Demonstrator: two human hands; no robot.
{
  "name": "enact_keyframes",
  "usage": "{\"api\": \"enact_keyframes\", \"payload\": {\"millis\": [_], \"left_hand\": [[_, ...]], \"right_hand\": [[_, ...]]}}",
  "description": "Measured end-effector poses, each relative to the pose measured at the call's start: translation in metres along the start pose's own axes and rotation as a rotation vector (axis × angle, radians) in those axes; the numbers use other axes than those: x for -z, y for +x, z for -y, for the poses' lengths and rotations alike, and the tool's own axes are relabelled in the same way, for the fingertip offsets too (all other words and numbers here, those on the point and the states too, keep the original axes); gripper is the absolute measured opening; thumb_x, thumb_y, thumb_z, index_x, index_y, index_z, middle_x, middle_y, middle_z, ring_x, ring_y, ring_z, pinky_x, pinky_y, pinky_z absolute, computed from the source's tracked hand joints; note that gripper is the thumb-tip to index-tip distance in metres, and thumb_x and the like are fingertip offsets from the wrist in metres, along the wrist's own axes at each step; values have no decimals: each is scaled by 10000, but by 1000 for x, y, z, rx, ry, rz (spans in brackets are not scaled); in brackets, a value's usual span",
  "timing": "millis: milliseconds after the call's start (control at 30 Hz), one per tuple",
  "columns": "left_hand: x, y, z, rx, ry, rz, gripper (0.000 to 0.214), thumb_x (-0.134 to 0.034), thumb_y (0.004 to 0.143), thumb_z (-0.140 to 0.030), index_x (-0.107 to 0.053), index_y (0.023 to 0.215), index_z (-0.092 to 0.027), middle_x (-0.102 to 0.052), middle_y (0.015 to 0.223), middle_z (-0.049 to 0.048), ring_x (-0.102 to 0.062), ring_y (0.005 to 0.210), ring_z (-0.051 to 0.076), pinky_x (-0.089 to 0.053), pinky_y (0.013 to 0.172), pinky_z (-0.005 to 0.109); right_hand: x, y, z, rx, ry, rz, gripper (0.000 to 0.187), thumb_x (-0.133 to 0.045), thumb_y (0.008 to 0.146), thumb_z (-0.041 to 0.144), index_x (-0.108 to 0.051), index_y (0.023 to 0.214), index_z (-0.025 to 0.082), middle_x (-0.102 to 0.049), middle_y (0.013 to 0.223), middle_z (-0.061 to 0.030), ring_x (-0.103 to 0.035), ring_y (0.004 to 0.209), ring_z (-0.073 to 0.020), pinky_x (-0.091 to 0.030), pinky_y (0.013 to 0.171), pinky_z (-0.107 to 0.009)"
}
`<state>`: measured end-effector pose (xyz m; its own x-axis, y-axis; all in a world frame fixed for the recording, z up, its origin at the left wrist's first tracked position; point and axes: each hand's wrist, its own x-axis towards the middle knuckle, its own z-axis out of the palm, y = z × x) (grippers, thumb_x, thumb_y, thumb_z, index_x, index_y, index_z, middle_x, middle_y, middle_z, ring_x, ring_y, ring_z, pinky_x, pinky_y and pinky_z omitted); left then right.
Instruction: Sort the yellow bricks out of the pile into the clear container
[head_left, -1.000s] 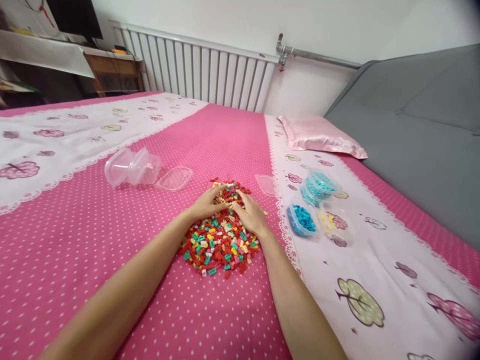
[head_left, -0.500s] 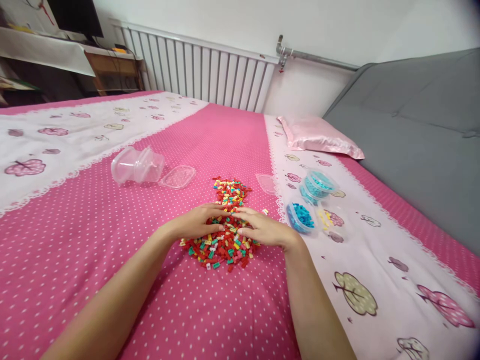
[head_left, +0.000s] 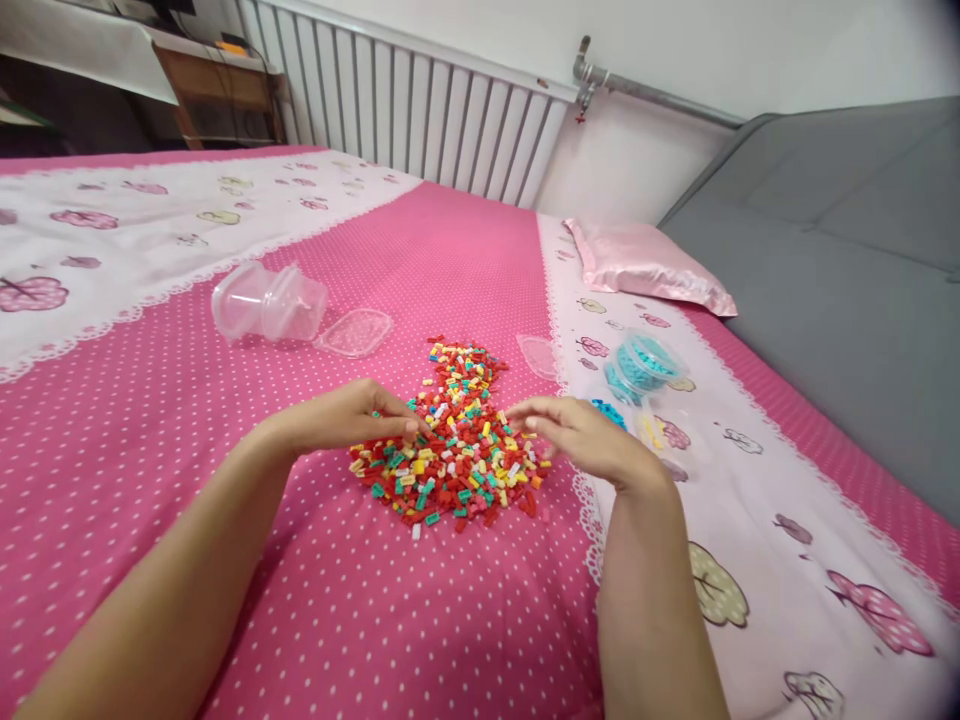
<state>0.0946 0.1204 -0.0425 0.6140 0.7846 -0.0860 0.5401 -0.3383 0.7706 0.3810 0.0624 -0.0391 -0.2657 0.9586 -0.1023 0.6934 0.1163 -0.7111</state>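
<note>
A: "Straight ahead you face a white wall (head_left: 675,45), with a pale ribbed radiator (head_left: 435,110) against it."
B: "True, and you have a grey metal pipe (head_left: 667,97) running along it to your right."
A: "On your left there's a wooden desk (head_left: 214,85), a white cloth (head_left: 82,65) draped by it."
B: "And to your right, a padded grey headboard (head_left: 840,240), near the shiny pink pillow (head_left: 649,265) on your pink-and-white bed (head_left: 472,230)."

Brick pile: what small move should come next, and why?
Perhaps spread the brick pile a little thinner: the left hand and right hand are at its opposite sides, and mixed colours lie heaped in it.
</note>
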Motion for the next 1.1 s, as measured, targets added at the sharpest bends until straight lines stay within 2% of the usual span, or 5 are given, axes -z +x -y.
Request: {"api": "enact_keyframes", "payload": {"millis": [133, 200, 333, 667, 1100], "left_hand": [[2, 7, 8, 69, 35, -138, 377, -525, 771, -518, -731, 894, -228, -727, 891, 10, -642, 860, 200, -486, 816, 320], [-1, 13, 15, 114, 142, -256, 413, -498, 775, -464, -700, 1024, -203, -712, 1018, 38, -635, 938, 218, -475, 865, 336], [-13, 25, 27, 177, 338, -212, 486, -390, 808, -336, -622, 1169, -108, -647, 1182, 117, -591, 1075, 237, -425, 959, 341], [-32, 25, 28, 70, 117, 9, 558, -485, 800, -421, -527, 1284, -147, -678, 1030, 62, -612, 889, 200, -486, 798, 310], [-12, 12, 22, -33, -9, 193, 411, -594, 697, -260, -642, 1096, -172, -704, 1009, 36, -624, 882, 170, -473, 769, 268]], "right_hand": [[-6, 12, -13, -185, -274, -291, 335, -426, 867, 185, -657, 1109, 165, -687, 1104, -100, -623, 1045, -244, -455, 917, -393], [-11, 18, -20, -315, -405, -266, 330, -428, 872, 197, -661, 1102, 153, -682, 1106, -132, -609, 1078, -276, -432, 934, -400], [-23, 30, -28, -445, -464, -152, 322, -427, 879, 214, -632, 1117, 141, -670, 1122, -154, -606, 1083, -282, -430, 895, -362], [-51, 45, -10, -102, -270, -82, 337, -456, 901, 341, -558, 1171, 166, -647, 1142, -105, -606, 1008, -217, -424, 851, -311], [-25, 11, 23, 51, -285, 261, 235, -570, 837, 253, -649, 1048, 189, -679, 1080, -67, -612, 982, -219, -436, 863, -335]]}}
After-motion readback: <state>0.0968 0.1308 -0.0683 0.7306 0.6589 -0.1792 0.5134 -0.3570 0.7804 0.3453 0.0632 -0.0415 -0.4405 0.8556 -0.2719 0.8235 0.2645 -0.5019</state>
